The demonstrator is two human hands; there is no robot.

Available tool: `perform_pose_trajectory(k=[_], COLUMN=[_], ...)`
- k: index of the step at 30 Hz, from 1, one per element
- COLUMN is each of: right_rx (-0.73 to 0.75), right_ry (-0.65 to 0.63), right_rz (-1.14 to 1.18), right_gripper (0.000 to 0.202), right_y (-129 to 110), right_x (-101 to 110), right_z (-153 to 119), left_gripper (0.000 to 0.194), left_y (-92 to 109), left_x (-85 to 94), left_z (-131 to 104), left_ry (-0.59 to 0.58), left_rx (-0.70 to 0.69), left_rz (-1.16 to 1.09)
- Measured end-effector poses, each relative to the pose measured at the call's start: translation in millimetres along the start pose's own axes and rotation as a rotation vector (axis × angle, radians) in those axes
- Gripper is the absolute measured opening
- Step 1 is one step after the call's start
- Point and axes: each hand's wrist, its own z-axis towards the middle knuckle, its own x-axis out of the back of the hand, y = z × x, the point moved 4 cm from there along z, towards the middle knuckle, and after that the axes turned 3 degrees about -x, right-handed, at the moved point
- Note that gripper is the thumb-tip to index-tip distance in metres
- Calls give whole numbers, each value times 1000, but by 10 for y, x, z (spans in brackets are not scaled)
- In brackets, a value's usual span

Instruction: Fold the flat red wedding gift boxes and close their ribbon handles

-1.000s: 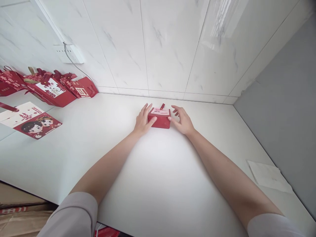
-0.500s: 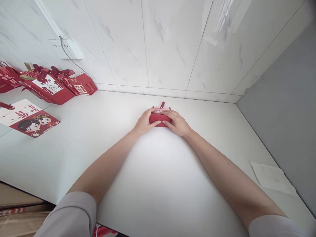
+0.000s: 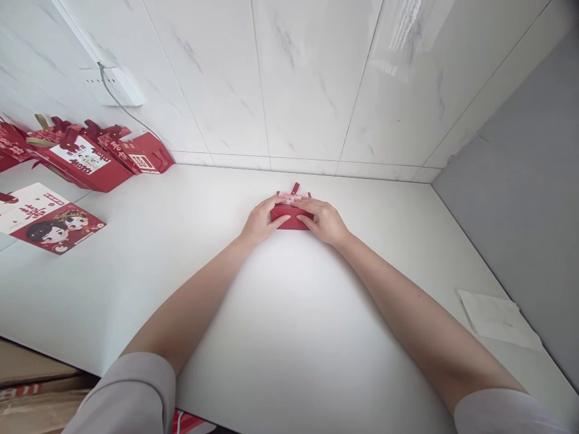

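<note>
A small red gift box (image 3: pixel 293 220) with a pink-and-white printed face and a short red ribbon tab on top stands on the white table. My left hand (image 3: pixel 262 218) grips its left end, thumb along the near side and fingers over the top. From the right, my right hand (image 3: pixel 324 220) holds the box the same way, with its thumb on the near side. The fingers of both hands hide part of the top and both ends.
Several red gift boxes (image 3: pixel 90 172) stand along the wall at the left. A card-like box with two cartoon figures (image 3: pixel 63 228) lies nearer. White paper (image 3: pixel 495 318) rests at the right edge. Cardboard (image 3: pixel 40 401) sits below the table's left front edge. A cable (image 3: pixel 118 102) hangs from the socket.
Both thumbs have drawn a little apart on the near side of the box, so more of its red face shows. The whole view has shifted slightly.
</note>
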Motion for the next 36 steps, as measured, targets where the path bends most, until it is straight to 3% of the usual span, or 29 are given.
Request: perform_pose_trajectory(k=[7, 13, 17, 19, 21, 25, 30, 36], right_rx=[-112, -125, -399, -490, -476, -346, -194, -126], right_ry=[55, 21, 97, 87, 71, 139, 189, 130], right_rz=[-115, 42, 196, 228, 253, 268, 141, 25], right_gripper=[35, 43, 72, 68, 55, 50, 61, 53], right_y=[17, 77, 313, 364, 315, 63, -161, -197], right_x=[-29, -77, -129, -141, -119, -13, 25, 35], right_z=[-12, -43, -89, -99, -89, -69, -70, -73], left_gripper=[45, 47, 47, 50, 52, 54, 91, 82], left_y=[-54, -99, -210, -249, -219, 43, 250, 217], left_x=[-12, -16, 22, 42, 55, 26, -63, -54], left_z=[1, 18, 25, 14, -1, -31, -84, -104], left_ry=[52, 88, 175, 220, 239, 176, 55, 24], left_rx=[20, 79, 231, 314, 335, 201, 179, 127], left_rz=[-55, -150, -205, -217, -186, -12, 5, -49])
